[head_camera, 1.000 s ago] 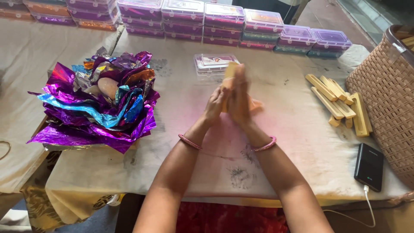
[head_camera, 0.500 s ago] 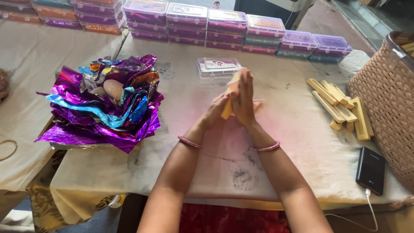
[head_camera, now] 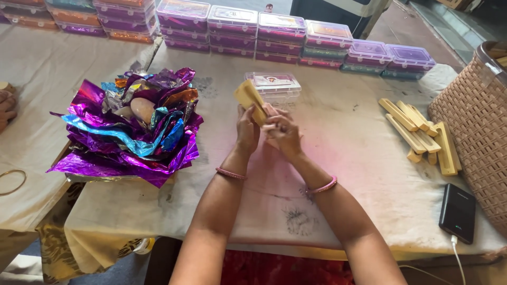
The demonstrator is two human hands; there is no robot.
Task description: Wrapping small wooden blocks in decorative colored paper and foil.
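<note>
Left of the clear plastic box (head_camera: 274,84) lies crumpled foil (head_camera: 127,126); right, wooden sticks (head_camera: 420,134), woven basket (head_camera: 475,126), black power bank (head_camera: 457,212).

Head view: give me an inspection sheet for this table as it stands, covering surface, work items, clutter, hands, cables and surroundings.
Surface: table under a stained pale cloth with ink marks.
Job's things: tan bar held upright between both hands; pile of similar bars to the right; clear plastic box just beyond the hands.
Clutter: heap of purple and blue foil sheets; black power bank; bangle at left.
Hands: left hand and right hand both grip the bar.
Cables: white cable plugged into the power bank.
Surroundings: stacked lidded boxes along the far edge; wicker basket at right; another person's hand at far left.
</note>
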